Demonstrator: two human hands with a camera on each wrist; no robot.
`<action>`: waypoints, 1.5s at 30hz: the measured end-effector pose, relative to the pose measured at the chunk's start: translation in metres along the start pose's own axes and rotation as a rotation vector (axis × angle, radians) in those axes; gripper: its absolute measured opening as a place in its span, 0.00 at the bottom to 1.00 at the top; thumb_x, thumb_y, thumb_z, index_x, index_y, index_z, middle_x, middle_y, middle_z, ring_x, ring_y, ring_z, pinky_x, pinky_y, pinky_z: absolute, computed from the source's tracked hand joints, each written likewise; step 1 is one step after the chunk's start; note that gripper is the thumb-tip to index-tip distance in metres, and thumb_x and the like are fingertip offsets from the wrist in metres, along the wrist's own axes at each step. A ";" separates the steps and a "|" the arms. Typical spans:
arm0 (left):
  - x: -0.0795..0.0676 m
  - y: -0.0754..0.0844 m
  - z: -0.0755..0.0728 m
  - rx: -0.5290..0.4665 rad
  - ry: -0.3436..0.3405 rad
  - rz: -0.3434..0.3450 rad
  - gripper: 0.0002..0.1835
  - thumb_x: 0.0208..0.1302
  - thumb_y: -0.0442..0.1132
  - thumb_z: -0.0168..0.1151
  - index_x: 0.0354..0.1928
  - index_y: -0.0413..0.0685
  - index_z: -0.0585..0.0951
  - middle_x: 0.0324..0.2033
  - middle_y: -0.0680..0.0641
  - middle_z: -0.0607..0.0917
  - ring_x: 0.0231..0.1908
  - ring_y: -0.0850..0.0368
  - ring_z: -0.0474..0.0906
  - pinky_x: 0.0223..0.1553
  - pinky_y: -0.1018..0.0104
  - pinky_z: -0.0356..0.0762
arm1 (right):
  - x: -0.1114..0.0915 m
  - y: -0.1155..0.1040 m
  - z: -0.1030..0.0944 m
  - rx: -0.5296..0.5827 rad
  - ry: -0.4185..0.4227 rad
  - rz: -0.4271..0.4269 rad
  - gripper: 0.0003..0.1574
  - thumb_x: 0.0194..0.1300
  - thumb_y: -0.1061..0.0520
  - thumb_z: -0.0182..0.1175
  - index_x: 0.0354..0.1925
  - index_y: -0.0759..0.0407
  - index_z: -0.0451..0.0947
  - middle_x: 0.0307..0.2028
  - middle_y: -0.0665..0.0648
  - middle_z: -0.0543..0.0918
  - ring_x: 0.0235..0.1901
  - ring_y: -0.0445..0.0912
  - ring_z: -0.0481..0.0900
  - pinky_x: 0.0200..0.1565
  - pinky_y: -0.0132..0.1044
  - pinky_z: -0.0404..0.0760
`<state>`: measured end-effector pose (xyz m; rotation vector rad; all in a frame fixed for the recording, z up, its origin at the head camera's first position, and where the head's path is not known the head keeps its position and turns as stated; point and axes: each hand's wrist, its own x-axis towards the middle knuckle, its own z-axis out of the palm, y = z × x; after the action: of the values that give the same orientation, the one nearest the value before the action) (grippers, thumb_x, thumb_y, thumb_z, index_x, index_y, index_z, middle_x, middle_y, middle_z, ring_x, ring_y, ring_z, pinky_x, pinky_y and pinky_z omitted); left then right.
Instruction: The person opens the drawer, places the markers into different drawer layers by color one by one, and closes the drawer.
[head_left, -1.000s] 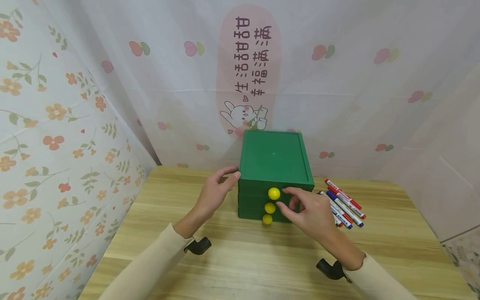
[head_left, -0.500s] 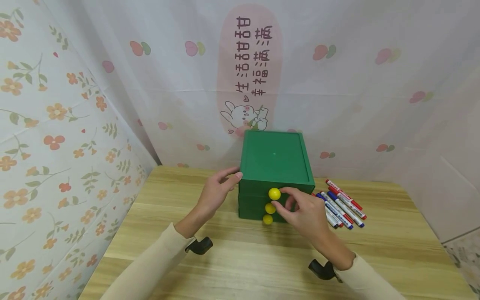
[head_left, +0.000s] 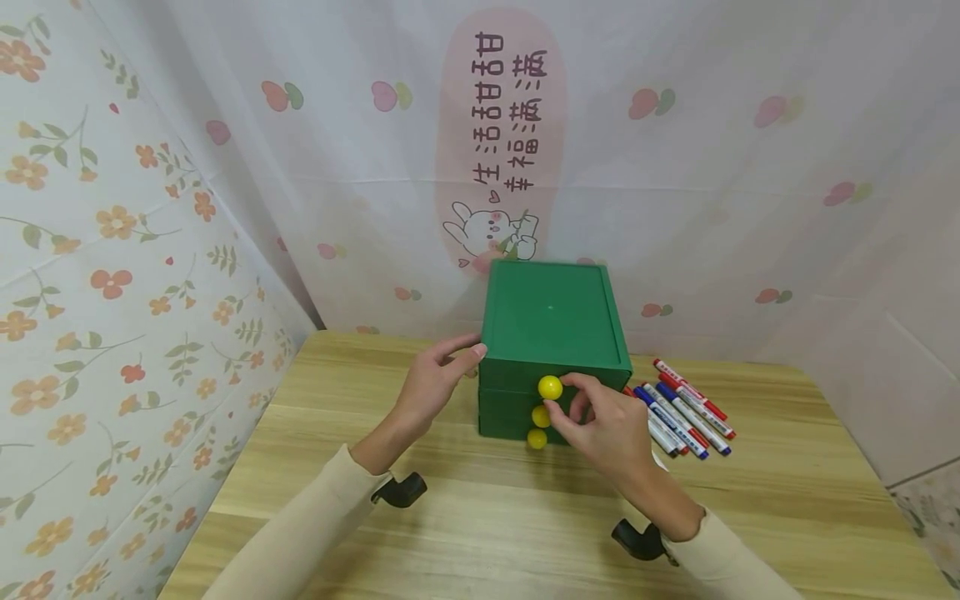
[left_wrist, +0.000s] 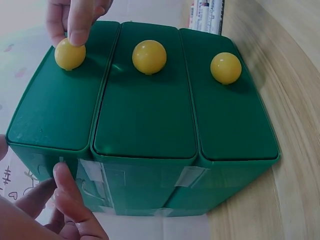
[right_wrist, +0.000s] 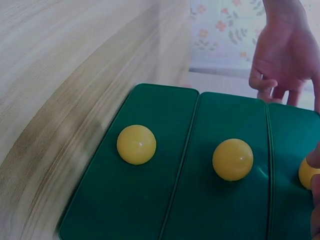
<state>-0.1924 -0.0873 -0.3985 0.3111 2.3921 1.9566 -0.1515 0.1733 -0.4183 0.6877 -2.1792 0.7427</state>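
Note:
A green three-drawer box [head_left: 555, 312] stands on the table, with a round yellow knob on each drawer front. My right hand [head_left: 611, 425] pinches the top yellow knob [head_left: 550, 387] between thumb and fingers. All the drawers sit closed. The middle knob [left_wrist: 149, 57] and the bottom knob [left_wrist: 226, 68] are untouched. My left hand [head_left: 431, 379] rests against the upper left side of the box, its fingers [left_wrist: 69, 192] fairly straight on the side wall and thumb near the top front corner.
Several red, blue and black markers [head_left: 686, 408] lie on the wooden table [head_left: 480, 533] right of the box. A printed white curtain [head_left: 360, 208] hangs close behind, and a floral one [head_left: 112, 333] is on the left.
My right hand has moved slightly left and closed its thumb and fingers on the top yellow knob. The left hand has stayed at the box's side.

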 end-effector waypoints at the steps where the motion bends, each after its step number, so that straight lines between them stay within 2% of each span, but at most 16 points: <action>1: 0.000 0.000 0.000 0.010 0.000 0.003 0.27 0.63 0.64 0.61 0.60 0.64 0.79 0.48 0.54 0.83 0.44 0.51 0.80 0.51 0.49 0.73 | 0.000 0.000 0.000 0.001 0.001 0.001 0.19 0.51 0.54 0.73 0.41 0.59 0.82 0.17 0.44 0.76 0.13 0.34 0.68 0.16 0.25 0.67; 5: -0.001 -0.001 0.000 0.054 0.016 0.027 0.27 0.62 0.67 0.60 0.59 0.66 0.80 0.50 0.58 0.83 0.45 0.55 0.81 0.50 0.51 0.77 | 0.000 -0.002 -0.002 -0.006 -0.009 0.010 0.20 0.52 0.53 0.73 0.42 0.60 0.81 0.17 0.44 0.75 0.13 0.34 0.68 0.16 0.26 0.68; 8: -0.001 0.000 0.001 0.093 0.060 0.068 0.25 0.61 0.66 0.61 0.56 0.65 0.83 0.49 0.60 0.83 0.42 0.56 0.81 0.42 0.54 0.80 | 0.000 -0.004 -0.003 -0.019 -0.013 0.000 0.20 0.52 0.52 0.73 0.41 0.61 0.81 0.17 0.44 0.74 0.13 0.34 0.68 0.16 0.26 0.69; 14: 0.000 0.002 0.002 0.149 0.146 0.160 0.20 0.62 0.61 0.65 0.49 0.60 0.88 0.44 0.59 0.86 0.37 0.54 0.80 0.30 0.59 0.78 | -0.002 -0.004 -0.003 -0.037 -0.004 -0.033 0.20 0.53 0.51 0.72 0.40 0.62 0.81 0.16 0.44 0.72 0.13 0.33 0.66 0.15 0.25 0.68; 25: -0.003 0.004 0.001 0.180 0.203 0.294 0.15 0.62 0.56 0.67 0.44 0.59 0.89 0.37 0.60 0.87 0.35 0.58 0.82 0.32 0.62 0.80 | -0.010 -0.013 -0.007 -0.034 -0.021 -0.018 0.20 0.53 0.52 0.71 0.41 0.61 0.81 0.16 0.44 0.72 0.13 0.33 0.65 0.15 0.24 0.64; 30: -0.004 0.004 -0.002 0.218 0.212 0.404 0.12 0.63 0.52 0.68 0.43 0.56 0.90 0.36 0.60 0.88 0.32 0.63 0.80 0.28 0.65 0.78 | -0.014 -0.019 -0.009 -0.014 -0.020 -0.008 0.18 0.53 0.52 0.70 0.41 0.60 0.81 0.16 0.43 0.73 0.14 0.33 0.64 0.16 0.23 0.63; 33: -0.004 0.002 -0.003 0.255 0.209 0.490 0.11 0.63 0.48 0.68 0.43 0.53 0.90 0.36 0.58 0.88 0.29 0.63 0.79 0.24 0.66 0.76 | -0.015 -0.021 -0.011 -0.016 -0.020 -0.013 0.18 0.54 0.52 0.71 0.41 0.61 0.81 0.16 0.43 0.73 0.14 0.33 0.64 0.16 0.23 0.63; 40: -0.001 -0.003 -0.005 0.370 0.224 0.706 0.09 0.62 0.41 0.70 0.43 0.47 0.90 0.38 0.52 0.89 0.26 0.64 0.79 0.24 0.66 0.78 | -0.019 -0.027 -0.014 -0.047 -0.036 -0.010 0.20 0.50 0.53 0.73 0.41 0.61 0.81 0.17 0.43 0.73 0.14 0.33 0.65 0.16 0.22 0.65; 43: 0.001 -0.004 -0.005 0.384 0.233 0.771 0.08 0.61 0.39 0.70 0.42 0.46 0.90 0.37 0.51 0.89 0.26 0.64 0.79 0.23 0.64 0.78 | -0.021 -0.029 -0.015 -0.043 -0.032 -0.014 0.20 0.51 0.53 0.72 0.41 0.61 0.82 0.17 0.43 0.73 0.14 0.33 0.65 0.16 0.22 0.64; 45: 0.001 -0.005 -0.005 0.384 0.232 0.794 0.08 0.61 0.38 0.70 0.41 0.45 0.90 0.37 0.51 0.89 0.24 0.64 0.78 0.21 0.65 0.76 | -0.022 -0.029 -0.016 -0.039 -0.027 -0.015 0.19 0.53 0.52 0.71 0.40 0.61 0.81 0.17 0.43 0.73 0.14 0.33 0.64 0.17 0.22 0.64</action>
<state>-0.1951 -0.0930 -0.4017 1.2857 3.1191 1.7810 -0.1117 0.1689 -0.4175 0.6967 -2.2048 0.6845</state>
